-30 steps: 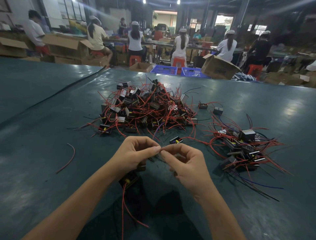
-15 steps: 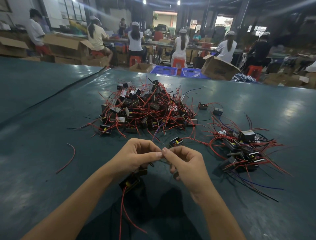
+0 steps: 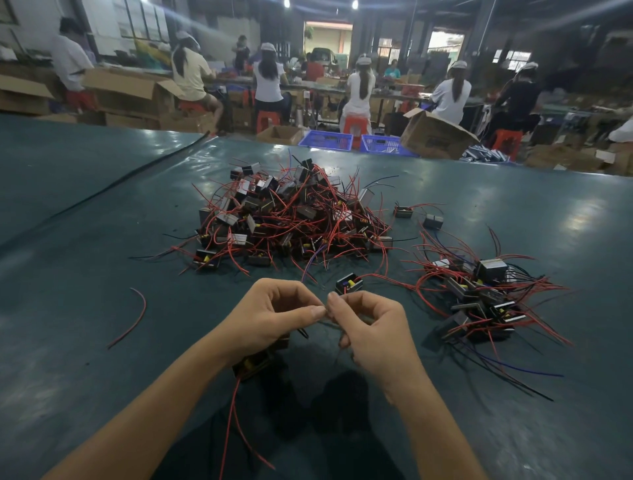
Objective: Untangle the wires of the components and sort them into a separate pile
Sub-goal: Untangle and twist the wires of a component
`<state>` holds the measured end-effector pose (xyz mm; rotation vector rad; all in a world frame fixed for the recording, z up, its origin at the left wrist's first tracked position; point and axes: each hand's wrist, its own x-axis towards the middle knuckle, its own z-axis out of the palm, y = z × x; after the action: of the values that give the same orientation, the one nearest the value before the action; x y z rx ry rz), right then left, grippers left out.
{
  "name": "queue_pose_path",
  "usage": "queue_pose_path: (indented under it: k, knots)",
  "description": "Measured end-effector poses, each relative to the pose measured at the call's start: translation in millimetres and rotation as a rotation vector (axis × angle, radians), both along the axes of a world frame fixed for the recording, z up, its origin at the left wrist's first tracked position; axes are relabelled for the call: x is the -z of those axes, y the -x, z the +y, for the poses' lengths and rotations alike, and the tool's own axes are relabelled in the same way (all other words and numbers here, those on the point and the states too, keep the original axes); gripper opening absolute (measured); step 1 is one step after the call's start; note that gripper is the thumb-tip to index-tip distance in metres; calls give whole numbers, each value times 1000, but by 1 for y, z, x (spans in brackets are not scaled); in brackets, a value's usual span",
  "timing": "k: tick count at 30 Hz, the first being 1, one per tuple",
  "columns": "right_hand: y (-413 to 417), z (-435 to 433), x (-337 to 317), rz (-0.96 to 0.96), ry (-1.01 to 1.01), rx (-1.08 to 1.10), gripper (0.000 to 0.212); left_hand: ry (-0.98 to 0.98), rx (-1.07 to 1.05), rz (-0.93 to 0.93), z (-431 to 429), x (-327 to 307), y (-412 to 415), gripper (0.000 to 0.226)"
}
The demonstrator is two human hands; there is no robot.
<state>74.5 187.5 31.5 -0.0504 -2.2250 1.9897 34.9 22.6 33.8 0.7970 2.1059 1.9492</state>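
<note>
My left hand and right hand meet fingertip to fingertip above the table, each pinching a thin wire; its component sits under my left palm. The tangled pile lies ahead; the smaller pile to my right.

Your teal table fills the foreground. Beyond it you see cardboard boxes, blue crates, red stools and ceiling lamps.

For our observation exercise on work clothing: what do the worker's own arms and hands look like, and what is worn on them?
The left hand and right hand are bare: no gloves, rings or watch show. Both forearms are uncovered to the frame's edge, no sleeve in view.
</note>
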Motion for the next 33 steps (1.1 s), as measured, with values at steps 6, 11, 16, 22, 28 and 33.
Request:
queue_pose_path:
  k: [6,11,16,22,28,33]
  knots:
    - [-3,0,-3,100,-127,-89,16,-83,-51,10,-2,1,2,11]
    - [-3,-2,-5,-72,17,-92,19,-15,-67,91,-2,1,4,17]
    - [-3,-1,-5,-240,166,-91,28,69,-28,111,-1,3,3,21]
    - [-2,5,1,250,-207,-82,15,-4,-40,49,-4,-3,2,5]
    - [1,7,4,611,-417,11,7,-21,-35,-102,-10,-5,3,20]
    - [-2,4,-1,368,-260,-40,9,-27,66,-84,-10,-5,2,12]
